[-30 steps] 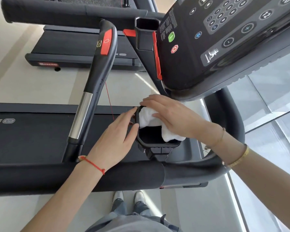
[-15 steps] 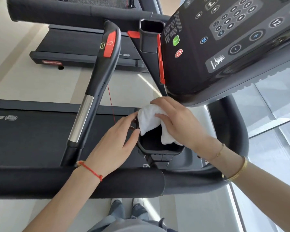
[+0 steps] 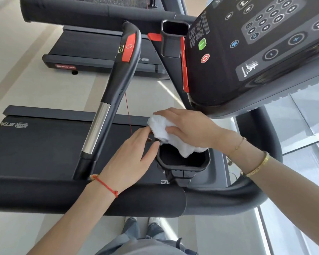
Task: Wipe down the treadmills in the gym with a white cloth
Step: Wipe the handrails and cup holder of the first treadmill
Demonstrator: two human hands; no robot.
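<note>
Gripping the white cloth (image 3: 166, 133) at frame centre, the right hand (image 3: 190, 127) presses it onto the cup holder (image 3: 182, 162) rim; its well lies just below. Left hand (image 3: 131, 159), fingers relaxed, steadies the rim's left side.

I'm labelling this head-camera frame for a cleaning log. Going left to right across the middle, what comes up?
Silver-banded handrail → left hand → white cloth → right hand → gold bracelet.
</note>
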